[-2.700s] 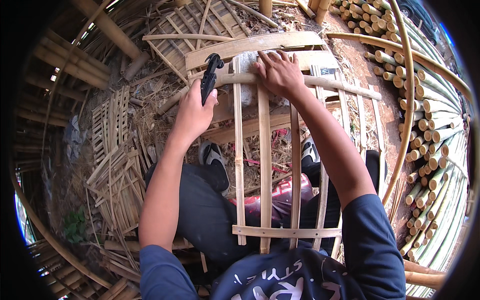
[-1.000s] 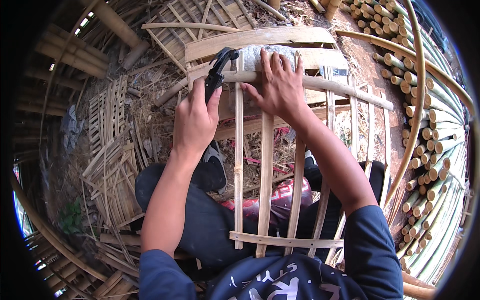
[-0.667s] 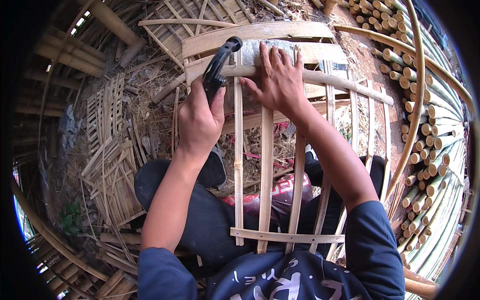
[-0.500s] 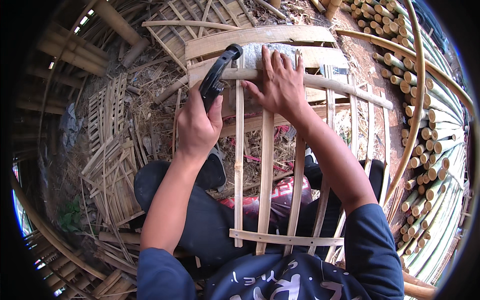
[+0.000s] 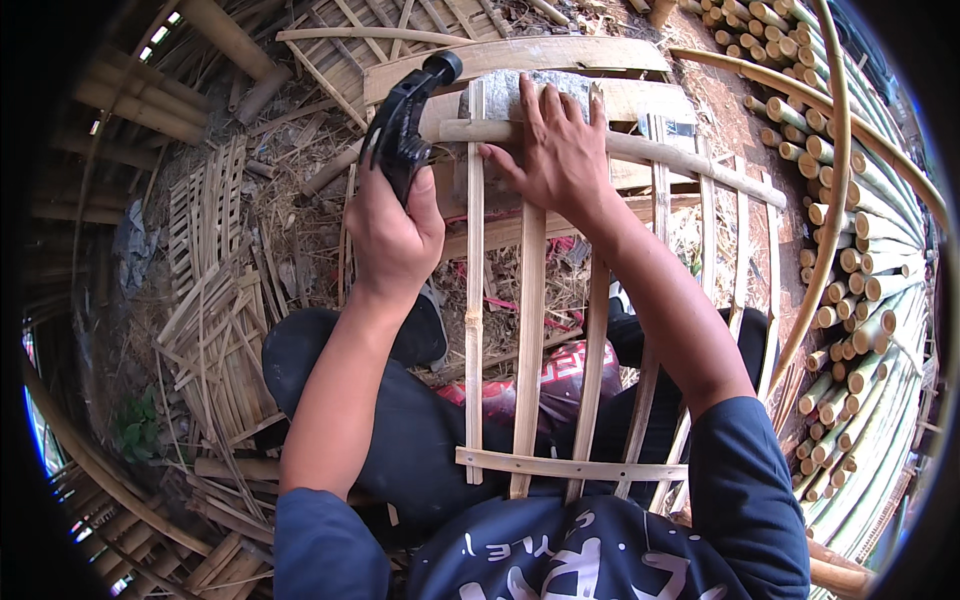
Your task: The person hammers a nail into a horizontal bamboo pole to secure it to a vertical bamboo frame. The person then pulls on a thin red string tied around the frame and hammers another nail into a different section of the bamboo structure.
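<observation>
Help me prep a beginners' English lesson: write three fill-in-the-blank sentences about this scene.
1. The left hand grips a black ____.
2. The right hand lies over the round bar, palm facing ____.
3. Bamboo poles are stacked on the picture's ____ side.

Missing words: hammer; down; right.

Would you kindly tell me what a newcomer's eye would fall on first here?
Probably the black hammer in the left hand, upper left of centre. The right hand spreads over the far end of a slatted bamboo frame. Stacked bamboo poles crowd the right side.
</observation>
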